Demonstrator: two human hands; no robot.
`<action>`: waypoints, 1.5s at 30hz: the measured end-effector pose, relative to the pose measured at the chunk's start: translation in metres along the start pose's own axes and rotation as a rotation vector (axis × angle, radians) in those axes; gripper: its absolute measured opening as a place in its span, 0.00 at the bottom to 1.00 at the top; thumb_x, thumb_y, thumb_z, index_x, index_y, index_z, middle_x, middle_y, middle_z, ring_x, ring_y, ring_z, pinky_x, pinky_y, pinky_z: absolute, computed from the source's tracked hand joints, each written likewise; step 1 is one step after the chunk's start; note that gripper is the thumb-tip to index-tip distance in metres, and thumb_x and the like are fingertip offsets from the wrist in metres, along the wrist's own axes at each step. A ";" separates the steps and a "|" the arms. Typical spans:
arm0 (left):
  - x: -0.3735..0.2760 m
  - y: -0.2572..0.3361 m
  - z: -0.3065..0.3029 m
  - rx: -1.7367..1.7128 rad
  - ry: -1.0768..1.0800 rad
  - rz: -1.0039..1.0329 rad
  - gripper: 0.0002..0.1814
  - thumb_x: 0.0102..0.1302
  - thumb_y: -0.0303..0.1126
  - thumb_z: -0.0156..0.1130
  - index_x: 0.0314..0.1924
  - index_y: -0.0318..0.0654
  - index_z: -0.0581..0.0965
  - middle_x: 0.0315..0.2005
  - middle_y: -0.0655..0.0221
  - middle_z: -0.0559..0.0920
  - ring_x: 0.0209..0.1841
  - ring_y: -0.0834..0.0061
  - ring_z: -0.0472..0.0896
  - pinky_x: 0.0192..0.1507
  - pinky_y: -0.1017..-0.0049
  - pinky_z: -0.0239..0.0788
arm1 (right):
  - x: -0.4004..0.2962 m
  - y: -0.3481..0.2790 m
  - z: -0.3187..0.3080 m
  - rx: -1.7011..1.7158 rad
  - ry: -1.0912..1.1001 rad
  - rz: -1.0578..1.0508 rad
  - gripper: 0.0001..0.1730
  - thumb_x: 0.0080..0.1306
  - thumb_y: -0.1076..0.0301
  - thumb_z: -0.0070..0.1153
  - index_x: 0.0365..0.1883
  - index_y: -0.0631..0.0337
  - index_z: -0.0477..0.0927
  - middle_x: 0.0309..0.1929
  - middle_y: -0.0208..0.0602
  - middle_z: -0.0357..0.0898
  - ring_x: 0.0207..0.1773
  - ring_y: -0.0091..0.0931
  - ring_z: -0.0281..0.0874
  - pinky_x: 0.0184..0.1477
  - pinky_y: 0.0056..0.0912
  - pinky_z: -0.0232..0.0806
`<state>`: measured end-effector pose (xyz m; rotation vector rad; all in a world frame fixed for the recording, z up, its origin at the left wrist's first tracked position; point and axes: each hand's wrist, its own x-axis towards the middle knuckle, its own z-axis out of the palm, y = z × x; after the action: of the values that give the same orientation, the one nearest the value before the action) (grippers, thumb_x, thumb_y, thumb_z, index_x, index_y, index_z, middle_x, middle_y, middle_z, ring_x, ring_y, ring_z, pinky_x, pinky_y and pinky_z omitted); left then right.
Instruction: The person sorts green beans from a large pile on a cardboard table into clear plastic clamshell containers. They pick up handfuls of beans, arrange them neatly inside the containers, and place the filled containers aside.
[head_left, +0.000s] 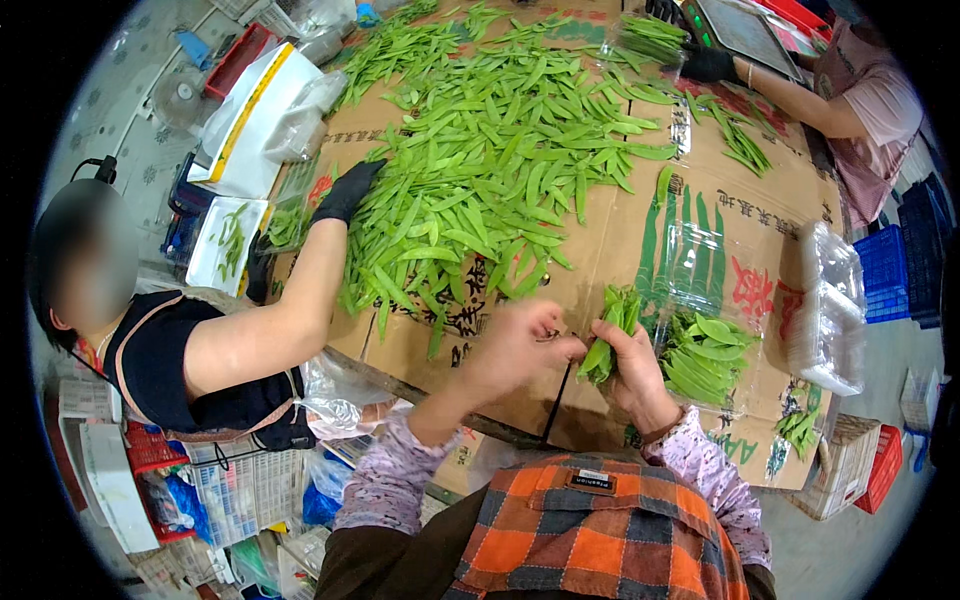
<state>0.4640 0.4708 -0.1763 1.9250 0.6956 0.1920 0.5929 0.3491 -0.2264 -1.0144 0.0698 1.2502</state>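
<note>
A small bunch of green snow pea pods (619, 319) is gripped upright in my right hand (634, 367), the thumb pressed across its side. Just left of the bunch, my left hand (525, 337) is blurred, with its fingers curled and its thumb pointing towards the pods. Whether anything small sits between those fingers cannot be made out. To the right of my right hand, an open clear plastic clamshell box (694, 262) lies with its lid folded back. More snow pea pods (706, 360) are lined up in its near half.
A large heap of snow peas (480, 165) covers the cardboard-topped table (600, 247). Stacked clear boxes (829, 307) stand at the right edge. At left, a co-worker's black-gloved hand (351, 191) touches the heap. Another person's gloved hand (709, 64) is beside a filled pack (651, 39).
</note>
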 end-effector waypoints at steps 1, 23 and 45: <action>0.010 -0.017 -0.018 0.262 0.163 0.087 0.18 0.53 0.30 0.69 0.43 0.31 0.77 0.32 0.57 0.79 0.33 0.62 0.78 0.38 0.67 0.70 | -0.001 -0.001 -0.002 0.012 0.030 -0.010 0.09 0.61 0.74 0.58 0.39 0.59 0.72 0.30 0.30 0.75 0.28 0.21 0.75 0.28 0.26 0.71; 0.099 -0.107 -0.083 1.054 0.312 0.278 0.19 0.50 0.16 0.54 0.44 0.34 0.79 0.44 0.53 0.72 0.46 0.54 0.71 0.46 0.59 0.66 | -0.008 -0.003 -0.005 0.009 -0.016 0.000 0.08 0.60 0.75 0.57 0.36 0.61 0.72 0.28 0.31 0.75 0.29 0.22 0.74 0.26 0.27 0.69; 0.028 -0.039 0.027 -0.874 -0.167 -0.177 0.10 0.65 0.26 0.60 0.46 0.35 0.76 0.36 0.72 0.80 0.32 0.83 0.77 0.33 0.80 0.72 | -0.003 -0.008 0.008 0.181 -0.063 -0.046 0.14 0.63 0.74 0.57 0.46 0.60 0.71 0.35 0.31 0.77 0.35 0.23 0.76 0.34 0.26 0.71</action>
<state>0.4831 0.4768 -0.2273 1.0259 0.5374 0.1812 0.5944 0.3528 -0.2155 -0.8159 0.1081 1.2104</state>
